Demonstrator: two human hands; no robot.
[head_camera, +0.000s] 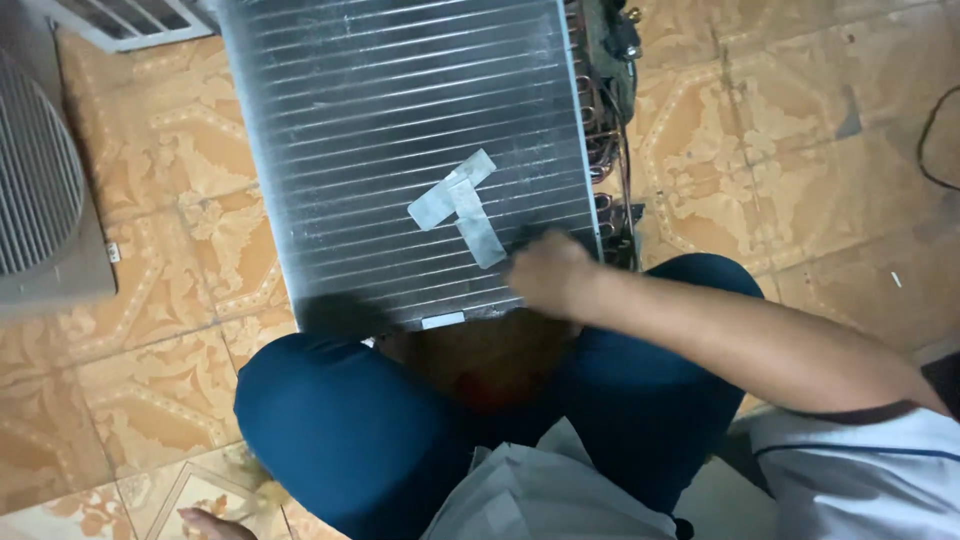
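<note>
- Silvery finned metal coil panel (400, 150), flat on the patterned tan tile floor (150, 390), crossed grey tape strips (460, 205) stuck near the middle.
- Right hand (548, 275) blurred, resting on the panel's lower edge; grip impossible to tell.
- Left hand out of sight.
- Copper tube bends (600, 130) lining the panel's right side.
- Grey slatted fan housing (40, 190) at the far left.

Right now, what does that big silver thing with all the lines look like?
The finned metal coil panel is a flat silver rectangle lying on the tiled floor, covered in thin ridges. Two crossed strips of grey tape stick to it. Copper tube bends run along its right edge. The right hand, blurred, rests at its near corner.
</note>
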